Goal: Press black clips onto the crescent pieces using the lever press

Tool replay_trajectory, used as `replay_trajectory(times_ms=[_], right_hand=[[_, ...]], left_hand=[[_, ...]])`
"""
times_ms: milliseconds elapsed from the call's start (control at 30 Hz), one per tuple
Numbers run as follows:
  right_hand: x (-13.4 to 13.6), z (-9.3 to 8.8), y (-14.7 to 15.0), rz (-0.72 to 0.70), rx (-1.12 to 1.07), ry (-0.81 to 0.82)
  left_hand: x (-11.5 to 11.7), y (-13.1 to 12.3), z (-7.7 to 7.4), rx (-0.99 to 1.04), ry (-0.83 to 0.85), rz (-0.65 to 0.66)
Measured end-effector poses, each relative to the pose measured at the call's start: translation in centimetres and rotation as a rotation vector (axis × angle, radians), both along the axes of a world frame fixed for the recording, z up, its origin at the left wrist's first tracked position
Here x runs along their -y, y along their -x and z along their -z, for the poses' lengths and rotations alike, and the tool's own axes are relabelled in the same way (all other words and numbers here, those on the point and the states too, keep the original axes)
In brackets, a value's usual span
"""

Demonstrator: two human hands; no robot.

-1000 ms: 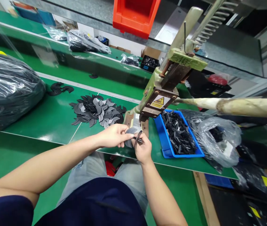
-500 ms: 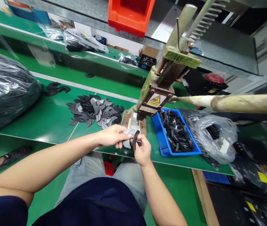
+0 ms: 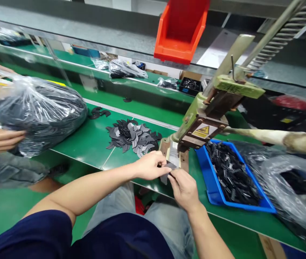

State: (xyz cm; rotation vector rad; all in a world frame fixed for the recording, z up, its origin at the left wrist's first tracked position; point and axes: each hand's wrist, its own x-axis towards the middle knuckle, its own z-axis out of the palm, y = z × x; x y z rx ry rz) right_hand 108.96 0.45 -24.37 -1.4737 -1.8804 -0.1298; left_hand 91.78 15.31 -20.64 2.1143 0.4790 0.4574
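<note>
My left hand (image 3: 153,166) pinches a flat grey curved piece (image 3: 165,178) between thumb and fingers, just in front of the hand press (image 3: 204,124). Against the same piece's right end, my right hand (image 3: 185,189) has its thumb and fingers closed; its fingertips partly hide the piece. Both hands are close together over the front of the press base (image 3: 184,162). To the left of the press lies a loose pile of black and grey curved pieces (image 3: 131,136). A blue bin (image 3: 214,194) with many small black parts stands right of my right hand.
A person's hand (image 3: 2,139) is beside a full clear plastic bag (image 3: 42,111) at the left. The press lever (image 3: 266,135) reaches out to the right above the blue bin. An orange bin (image 3: 180,32) hangs over the table, and an open plastic bag (image 3: 290,180) lies at far right.
The view has swung left, bringing another person's hands and the bag into sight. My hands have drawn together around the grey piece; the dark strip in my right hand no longer shows.
</note>
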Motion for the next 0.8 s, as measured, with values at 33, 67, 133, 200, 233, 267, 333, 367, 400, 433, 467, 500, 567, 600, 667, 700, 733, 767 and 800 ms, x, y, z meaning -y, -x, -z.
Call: replay_trajectory(times_ms=[33,67,133,200,233,267,333,367,400,433,467,500,567,600,667,700,733,767,800], right_hand=[[0.0,-0.1,-0.1,-0.023,0.006,-0.011],[0.1,-0.3,-0.1,-0.045,0.007,-0.019],[0.2,-0.5,-0.1,-0.070,0.001,-0.017],[0.3,-0.7,0.1,-0.063,-0.013,0.016],[0.3,-0.7,0.3,-0.052,-0.023,0.035],[0.3,-0.7,0.4,-0.041,-0.036,0.050],[0.2,-0.8,0.8,-0.018,-0.055,0.057],[0.2,-0.8,0.9,-0.004,-0.051,0.056],[0.1,-0.8,1.0,0.012,-0.032,0.055],[0.0,-0.9,1.1,0.028,-0.001,0.054],[0.0,-0.9,1.2,0.047,0.038,0.053],[-0.1,-0.9,1.2,0.063,0.074,0.048],[-0.2,-0.9,1.4,0.080,0.110,0.022],[-0.2,-0.9,1.5,0.084,0.104,0.007],[0.0,-0.8,1.7,0.079,0.055,-0.010],[0.1,-0.7,1.8,0.071,0.016,-0.014],[0.2,-0.7,1.9,0.063,-0.027,-0.017],[0.3,-0.7,2.1,0.057,-0.070,-0.021],[0.4,-0.8,2.2,0.053,-0.110,-0.028]], left_hand=[[-0.3,0.0,0.4,0.001,0.075,0.006],[-0.6,0.1,0.7,0.011,0.144,0.014],[-0.8,0.4,1.2,0.040,0.251,0.033],[-0.8,0.6,1.4,0.051,0.318,0.046],[-0.7,0.7,1.3,0.048,0.330,0.042],[-0.5,0.8,1.2,0.044,0.324,0.028],[-0.2,0.9,0.7,0.029,0.241,-0.020],[0.0,1.0,0.4,0.015,0.174,-0.044],[0.1,0.9,0.1,-0.005,0.101,-0.062],[0.3,0.9,-0.2,-0.026,0.030,-0.070],[0.5,0.9,-0.4,-0.045,-0.030,-0.072],[0.6,0.8,-0.7,-0.057,-0.072,-0.067],[0.7,0.6,-0.9,-0.065,-0.082,-0.032],[0.7,0.6,-0.9,-0.065,-0.054,-0.013],[0.4,0.6,-0.8,-0.059,0.039,0.021],[0.3,0.6,-0.6,-0.052,0.087,0.037],[0.2,0.7,-0.5,-0.037,0.127,0.043],[0.2,0.7,-0.4,-0.010,0.162,0.037],[0.2,0.8,-0.3,0.029,0.197,0.019]])
